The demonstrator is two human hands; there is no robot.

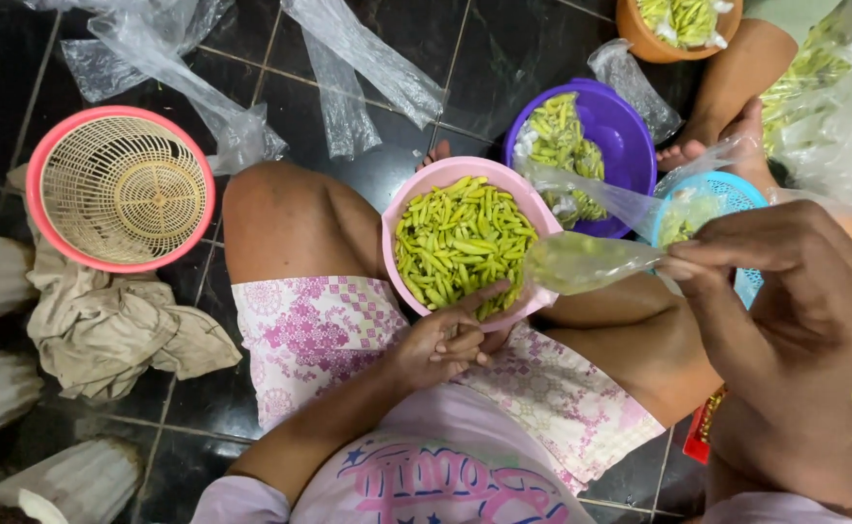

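Person is sitting on the dark tiled floor w/ a pink bowl of green chillies resting on the lap. The bowl is the landmark here.

Left hand is sitting at the bowl's near rim, fingers loosely curled, thumb reaching up over the edge & touching the chillies; can't tell if it's actually pinching any. Right hand is hovering to the right of the bowl, fingers pinched shut on the neck of a clear plastic bag, which is lying across the bowl's right rim w/ some green chillies already inside.

Progress, as a judgement: bag is looking only partly filled, bowl is brimming, so most of the bagging is looking undone.

Beyond the bowl, up & right: a purple bowl w/ more chillies & a crumpled bag in it, then a blue basket just right of that, partly behind the right hand. Another person's foot & arm are showing past the purple bowl, plus an orange bowl of chillies at the top edge. Well left of the pink bowl: an empty pink-rimmed cream basket sitting on a beige cloth. Loose clear bags are lying on the floor above the pink bowl.
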